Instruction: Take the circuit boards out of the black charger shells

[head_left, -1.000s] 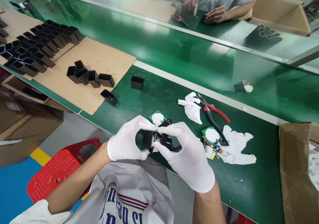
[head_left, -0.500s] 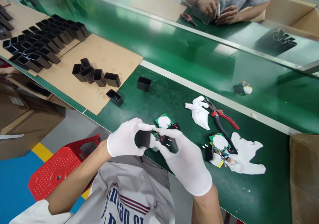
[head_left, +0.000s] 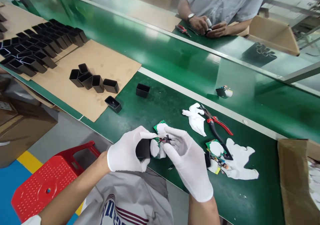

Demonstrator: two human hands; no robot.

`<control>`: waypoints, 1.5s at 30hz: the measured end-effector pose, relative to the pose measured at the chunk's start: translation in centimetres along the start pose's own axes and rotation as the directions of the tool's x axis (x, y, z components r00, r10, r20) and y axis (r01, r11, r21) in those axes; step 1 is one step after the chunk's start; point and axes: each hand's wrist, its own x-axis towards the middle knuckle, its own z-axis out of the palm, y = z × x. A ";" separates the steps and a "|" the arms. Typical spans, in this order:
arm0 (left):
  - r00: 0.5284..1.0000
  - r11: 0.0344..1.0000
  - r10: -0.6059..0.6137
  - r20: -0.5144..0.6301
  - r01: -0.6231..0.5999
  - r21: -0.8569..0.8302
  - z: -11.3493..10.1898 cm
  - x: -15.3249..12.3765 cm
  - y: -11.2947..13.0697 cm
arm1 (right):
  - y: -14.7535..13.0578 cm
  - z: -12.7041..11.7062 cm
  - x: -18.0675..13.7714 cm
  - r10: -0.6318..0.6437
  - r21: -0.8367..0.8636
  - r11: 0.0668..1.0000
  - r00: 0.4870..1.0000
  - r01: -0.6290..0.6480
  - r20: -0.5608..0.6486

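Note:
My left hand (head_left: 127, 150), in a white glove, is closed round a black rectangular plastic case (head_left: 143, 149). A small green circuit board (head_left: 157, 139) with a white pad sits at the case's right end; I cannot tell how far inside it lies. My right hand (head_left: 188, 161), also gloved, has its thumb and fingers closed on thin dark and red wires (head_left: 166, 139) leading from that board. Just behind my fingers, another circuit board with a round white pad (head_left: 161, 128) lies partly hidden on the green bench.
Red-handled pliers (head_left: 216, 123) lie right of my hands, near white gloves (head_left: 196, 118) and another circuit assembly (head_left: 217, 149). Black cases (head_left: 97, 83) stand on cardboard (head_left: 120, 56) at left. A cardboard box (head_left: 292, 181) stands right. A co-worker's hands (head_left: 210, 28) work across the bench.
The camera view has shifted a little. The shiny dark piece seen at my right hand is no longer visible there, and the wires between my fingers show more clearly. My left hand keeps the case.

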 end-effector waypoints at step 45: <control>0.856 0.520 -0.516 -0.025 0.291 -0.803 4.5 -10.6 7.4 | 5.2 0.9 -13.4 -0.095 -0.013 0.995 0.889 0.100 -0.448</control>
